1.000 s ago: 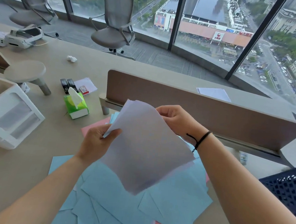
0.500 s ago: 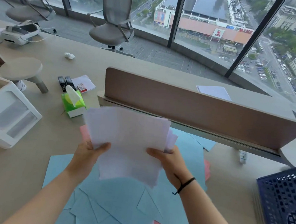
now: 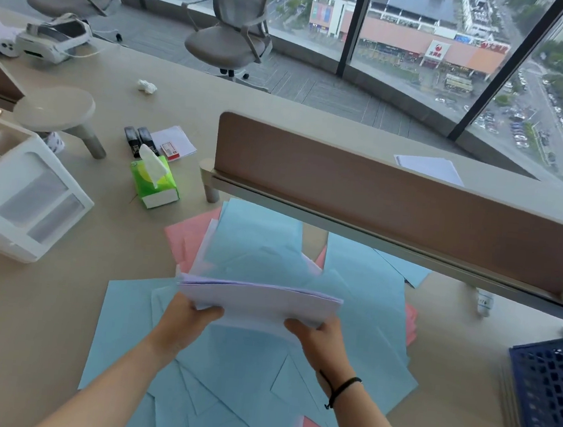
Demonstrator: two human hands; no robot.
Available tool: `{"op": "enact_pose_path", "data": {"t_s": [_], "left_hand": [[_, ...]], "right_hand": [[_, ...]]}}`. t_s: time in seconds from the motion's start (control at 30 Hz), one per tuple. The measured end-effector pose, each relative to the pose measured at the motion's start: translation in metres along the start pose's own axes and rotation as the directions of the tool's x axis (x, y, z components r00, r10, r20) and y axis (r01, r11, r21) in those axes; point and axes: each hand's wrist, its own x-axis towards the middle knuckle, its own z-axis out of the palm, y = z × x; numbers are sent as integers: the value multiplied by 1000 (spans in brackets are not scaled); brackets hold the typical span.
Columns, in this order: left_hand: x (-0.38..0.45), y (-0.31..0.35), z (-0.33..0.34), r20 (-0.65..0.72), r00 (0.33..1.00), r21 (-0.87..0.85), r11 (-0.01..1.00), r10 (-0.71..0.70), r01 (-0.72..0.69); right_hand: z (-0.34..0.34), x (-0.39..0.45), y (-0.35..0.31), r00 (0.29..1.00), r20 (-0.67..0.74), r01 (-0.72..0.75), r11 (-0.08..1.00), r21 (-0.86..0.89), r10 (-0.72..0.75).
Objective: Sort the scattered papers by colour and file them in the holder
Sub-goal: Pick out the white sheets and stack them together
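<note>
A stack of pale lilac papers [image 3: 261,302] is held nearly flat above the desk. My left hand [image 3: 183,321] grips its near left edge, thumb on top. My right hand [image 3: 318,339] grips the near right edge. Under the stack lie several scattered light blue sheets [image 3: 244,375], with pink sheets [image 3: 190,235] showing at the far left and at the near edge. The white file holder [image 3: 30,203] lies on its side at the left. A dark blue mesh basket [image 3: 551,401] stands at the right edge.
A brown desk divider [image 3: 394,203] runs across behind the papers. A green tissue box [image 3: 154,180], two black staplers [image 3: 139,139] and a round stand [image 3: 54,112] sit at the back left. White sheets [image 3: 429,167] lie beyond the divider.
The lilac stack has swung from upright and tilted to nearly flat and lower over the blue sheets. My right hand shifted from the top edge to the near right edge.
</note>
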Motion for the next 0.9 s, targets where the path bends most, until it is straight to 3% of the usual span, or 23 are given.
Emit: {"op": "enact_pose_path", "data": {"t_s": [0.2,0.37,0.47,0.53,0.6,0.7,0.9], "left_hand": [[4,-6,-6,51,996,-16,997,-77,78],[19,-10,-42,63,988,-112,983,-141,148],[40,-14,-53,112,965,-203,946,-236,254],[62,-25,-57,14,948,-234,921,-318,312],[88,-46,-60,-114,929,-99,935,-352,342],[115,-67,-63,-167,925,181,912,-341,369],[149,-70,-57,-175,931,306,881,-319,360]], "right_hand": [[15,17,3,998,1,-59,995,-79,59],[47,49,-12,987,110,-88,969,-233,116],[59,65,-8,978,15,-200,954,-223,209],[56,73,7,943,-89,-330,938,-108,321],[51,75,23,894,-154,-427,904,-12,421],[45,72,47,833,-203,-513,856,67,515],[52,67,74,782,-228,-566,814,134,581]]}}
